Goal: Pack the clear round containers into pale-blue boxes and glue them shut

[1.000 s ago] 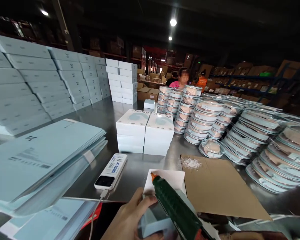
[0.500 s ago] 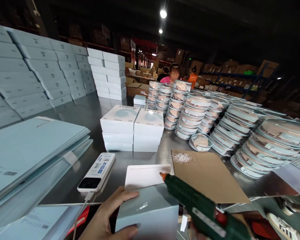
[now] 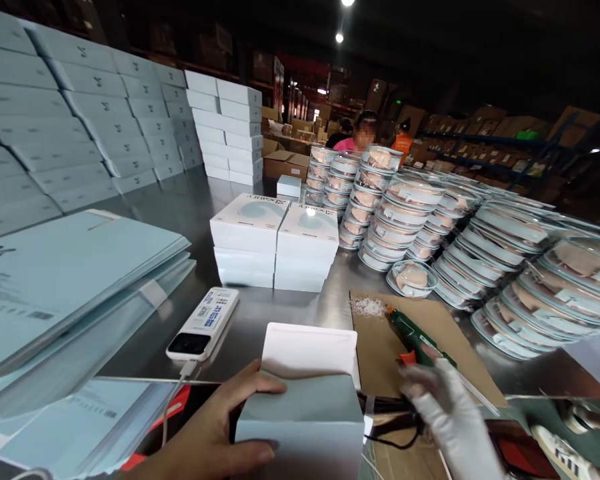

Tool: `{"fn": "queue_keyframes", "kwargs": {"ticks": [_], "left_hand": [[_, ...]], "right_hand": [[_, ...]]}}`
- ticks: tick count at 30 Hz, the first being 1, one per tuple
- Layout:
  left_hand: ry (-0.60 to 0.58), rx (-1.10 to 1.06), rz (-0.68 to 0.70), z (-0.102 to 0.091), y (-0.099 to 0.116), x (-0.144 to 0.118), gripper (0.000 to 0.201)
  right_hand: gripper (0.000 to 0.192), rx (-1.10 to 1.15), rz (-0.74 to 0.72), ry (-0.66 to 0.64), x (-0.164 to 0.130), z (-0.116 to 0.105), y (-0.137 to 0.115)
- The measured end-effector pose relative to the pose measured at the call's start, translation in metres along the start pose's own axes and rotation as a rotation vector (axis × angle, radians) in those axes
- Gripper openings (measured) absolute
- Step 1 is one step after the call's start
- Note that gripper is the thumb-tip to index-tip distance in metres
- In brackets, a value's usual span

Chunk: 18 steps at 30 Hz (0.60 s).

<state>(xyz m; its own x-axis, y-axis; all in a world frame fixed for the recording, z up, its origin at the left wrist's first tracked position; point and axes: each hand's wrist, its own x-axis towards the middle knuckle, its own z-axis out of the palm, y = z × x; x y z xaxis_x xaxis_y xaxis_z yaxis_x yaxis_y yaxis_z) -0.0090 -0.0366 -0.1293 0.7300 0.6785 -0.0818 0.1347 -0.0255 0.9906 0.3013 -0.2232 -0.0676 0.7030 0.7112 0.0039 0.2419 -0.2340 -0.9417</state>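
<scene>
My left hand (image 3: 230, 423) is closed round the left side of a pale blue box (image 3: 300, 403) at the front edge of the metal table. The box's white flap (image 3: 310, 350) stands raised at its far side. A green hot glue gun (image 3: 415, 333) lies on a flat cardboard sheet (image 3: 380, 350), its orange nozzle towards a heap of white bits (image 3: 369, 307). My right hand (image 3: 443, 407), in a whitish glove and blurred by motion, is just below the glue gun's orange trigger. Its fingers look apart, with nothing seen in them.
White boxes (image 3: 275, 240) stand beyond the flap. Stacked round clear-lidded containers (image 3: 405, 213) fill the right. A power bank (image 3: 205, 327) with a cable lies left, near flat blue sheets (image 3: 80, 267). Stacked boxes (image 3: 90, 113) form a wall at left. A person (image 3: 363, 133) is in the background.
The glue gun has gone from over the box's flap to the cardboard sheet, and my right hand has come off it. My left hand keeps the box. The view has shifted slightly.
</scene>
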Motion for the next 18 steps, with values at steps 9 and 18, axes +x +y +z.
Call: {"fn": "queue_keyframes", "kwargs": {"ticks": [9, 18], "left_hand": [[0.270, -0.460, 0.163, 0.029, -0.026, -0.003, 0.052], [-0.147, -0.037, 0.247, -0.003, -0.006, 0.012, 0.030]], "right_hand": [[0.080, 0.156, -0.377, -0.390, -0.022, 0.102, -0.008], [0.045, -0.178, -0.584, -0.570, -0.010, 0.074, 0.003]]}}
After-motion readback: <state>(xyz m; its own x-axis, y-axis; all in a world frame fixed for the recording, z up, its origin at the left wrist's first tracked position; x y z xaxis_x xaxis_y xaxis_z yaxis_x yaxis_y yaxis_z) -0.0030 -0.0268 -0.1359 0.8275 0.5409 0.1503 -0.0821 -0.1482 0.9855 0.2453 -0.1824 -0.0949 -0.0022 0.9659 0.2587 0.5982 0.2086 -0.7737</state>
